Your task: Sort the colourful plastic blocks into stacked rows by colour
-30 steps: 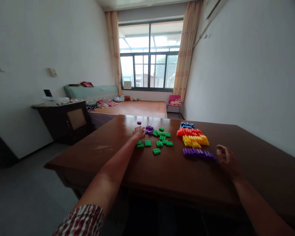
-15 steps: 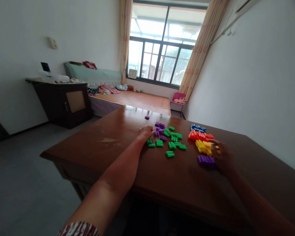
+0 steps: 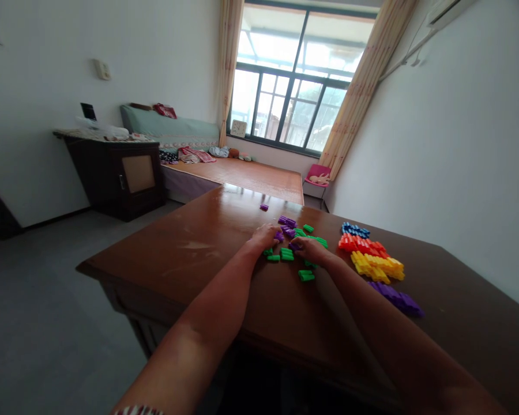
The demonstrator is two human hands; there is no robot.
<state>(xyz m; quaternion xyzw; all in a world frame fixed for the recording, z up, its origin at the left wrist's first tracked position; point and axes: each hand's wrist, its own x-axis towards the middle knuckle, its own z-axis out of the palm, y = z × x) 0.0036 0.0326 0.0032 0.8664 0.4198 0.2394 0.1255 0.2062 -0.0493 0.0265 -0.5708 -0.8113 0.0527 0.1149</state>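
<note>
Small purple pieces [image 3: 288, 221] and green pieces [image 3: 287, 254] lie scattered mid-table. My left hand [image 3: 266, 234] is closed on a purple piece at the left of the scatter. Beside it, my right hand [image 3: 308, 248] has its fingers closed on another purple piece and hides some green ones. To the right, pieces lie grouped by colour: blue [image 3: 355, 230], red [image 3: 363, 245], yellow [image 3: 377, 267] and a purple row [image 3: 395, 298] nearest me.
The brown table [image 3: 190, 253] has a corner at the left. A lone purple piece [image 3: 264, 207] lies near its far edge. Beyond stand a bed [image 3: 259, 176], a dark cabinet [image 3: 116, 176] and a pink chair [image 3: 318, 174].
My right hand has moved left from the purple row to the scattered pieces and closed on a purple one. The purple row at the right is now longer. The view has shifted slightly.
</note>
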